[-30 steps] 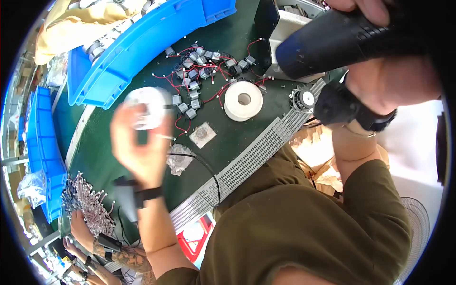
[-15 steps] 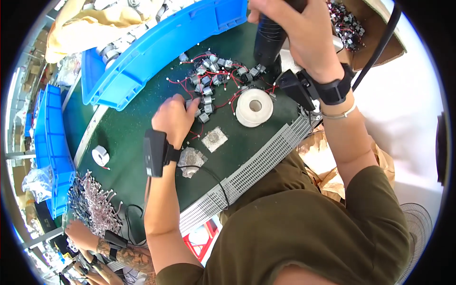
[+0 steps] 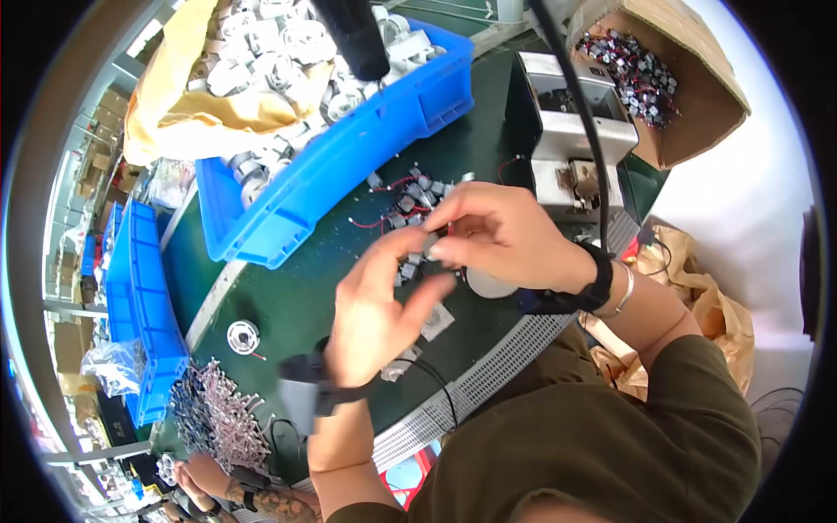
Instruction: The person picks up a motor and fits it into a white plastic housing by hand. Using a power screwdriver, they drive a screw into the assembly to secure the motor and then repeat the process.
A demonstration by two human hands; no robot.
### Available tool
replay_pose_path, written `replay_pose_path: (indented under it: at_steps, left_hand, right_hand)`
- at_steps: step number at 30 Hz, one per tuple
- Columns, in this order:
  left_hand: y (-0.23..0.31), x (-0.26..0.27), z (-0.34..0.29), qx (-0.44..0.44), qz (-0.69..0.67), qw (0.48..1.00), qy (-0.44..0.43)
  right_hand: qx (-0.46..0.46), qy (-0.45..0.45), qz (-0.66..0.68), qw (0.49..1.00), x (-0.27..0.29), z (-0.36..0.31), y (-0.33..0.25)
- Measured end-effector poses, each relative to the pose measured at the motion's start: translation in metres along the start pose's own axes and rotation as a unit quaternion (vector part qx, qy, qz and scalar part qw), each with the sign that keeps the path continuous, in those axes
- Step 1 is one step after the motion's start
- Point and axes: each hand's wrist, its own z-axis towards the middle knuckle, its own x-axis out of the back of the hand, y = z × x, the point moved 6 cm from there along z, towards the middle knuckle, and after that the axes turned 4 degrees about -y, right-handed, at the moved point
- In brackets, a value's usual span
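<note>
My two hands meet over a pile of small grey motors (image 3: pixel 417 193) with red wires on the green table. The thumb and fingers of my right hand (image 3: pixel 514 234) pinch a small grey motor (image 3: pixel 429 245), partly hidden by the fingers. Close against its other side are the fingertips of my left hand (image 3: pixel 373 307), its thumb standing well apart, somewhat blurred. Partly covered by my right hand is a white spool (image 3: pixel 490 283). Above the blue bin (image 3: pixel 349 179) hangs a black power screwdriver (image 3: pixel 356 44), out of my hands.
White ring-shaped parts (image 3: pixel 288 44) fill the blue bin. At the right stand a metal fixture (image 3: pixel 562 144) and a cardboard box (image 3: pixel 697 113) of motors. A black cable (image 3: pixel 580 96) crosses in front. Left are a round white part (image 3: pixel 243 337), bundled wires (image 3: pixel 218 418) and another person's hand (image 3: pixel 205 473).
My right hand has let go of the power screwdriver and come down left, closing on a small motor beside my left hand. The screwdriver now hangs over the bin; the view has shifted.
</note>
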Motion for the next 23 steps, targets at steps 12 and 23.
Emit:
replay_pose_path:
  at_steps: [12,23]
  left_hand:
    - [-0.086,0.113,0.234,-0.321,0.491,0.806,0.074]
    - [-0.030,0.133,0.111,-0.077,0.370,0.914,0.151]
  right_hand:
    - [-0.098,0.005,0.088,0.991,0.005,-0.013,0.002]
    - [-0.023,0.079,0.131,0.988,0.028,-0.060,-0.005]
